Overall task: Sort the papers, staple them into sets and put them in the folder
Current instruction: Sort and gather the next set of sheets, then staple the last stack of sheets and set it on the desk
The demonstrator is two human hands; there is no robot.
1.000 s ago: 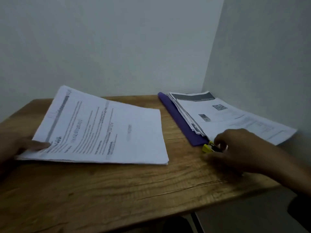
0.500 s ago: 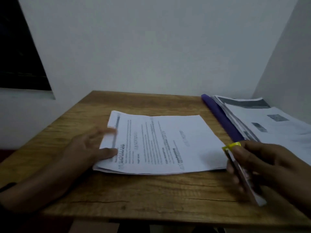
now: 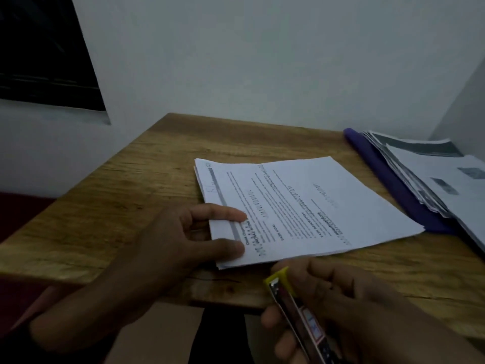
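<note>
A set of printed papers (image 3: pixel 301 206) lies on the wooden table (image 3: pixel 131 193). My left hand (image 3: pixel 189 232) pinches its near left corner, thumb and a finger on top of the sheet. My right hand (image 3: pixel 341 303) grips a yellow-tipped stapler (image 3: pixel 291 303) at the table's front edge, just below the papers' near edge, its tip pointing toward them. At the right, a purple folder (image 3: pixel 388 179) lies open with a fanned stack of more papers (image 3: pixel 441 179) on it.
White walls close the table in at the back and right. A dark window (image 3: pixel 39 48) is at the upper left. The floor drops away past the table's left and front edges.
My right hand picked the stapler up beside the folder and carried it left to the papers' near edge. My left hand shifted to pinch the papers' corner. The view swung left.
</note>
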